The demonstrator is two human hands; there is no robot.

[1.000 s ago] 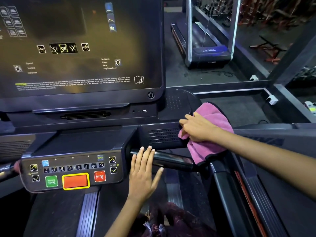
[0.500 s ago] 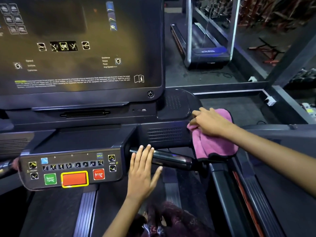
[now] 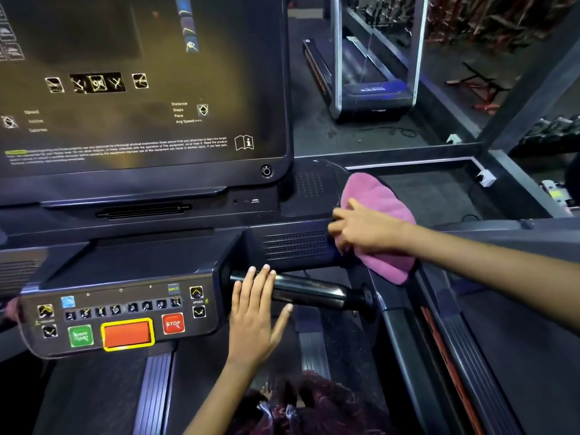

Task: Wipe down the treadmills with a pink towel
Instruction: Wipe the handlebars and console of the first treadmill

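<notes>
While I stand on the treadmill (image 3: 314, 246) facing its console, my right hand (image 3: 367, 227) presses the towel (image 3: 376, 196) against the right end of the console housing, just right of the perforated grille (image 3: 296, 244); my fingers are curled over the pink cloth and grip it, with the fingertips pointing left toward the grille. The towel is bunched under my palm, one lobe rising above my knuckles toward the far side and another hanging below my wrist over the top of the right side rail (image 3: 408, 340). My left hand (image 3: 255, 318) lies flat, fingers straight and close together, thumb spread to the right; its fingertips rest on the left end of the chrome grip bar (image 3: 314, 291), which runs left to right beneath the grille, and it holds nothing. Left of that hand sits the button panel (image 3: 119, 315), carrying a green button (image 3: 81, 335), a yellow-rimmed orange pad (image 3: 127, 334), and a red stop button (image 3: 173, 324). Above the panel, at the far left, the dark screen (image 3: 141, 89) shows faint icons and lines of small print. Beyond the console, at the far right, a second treadmill (image 3: 364, 73) stands on the dark floor. At the near edge, patterned dark fabric (image 3: 307, 406) shows below my left forearm.
</notes>
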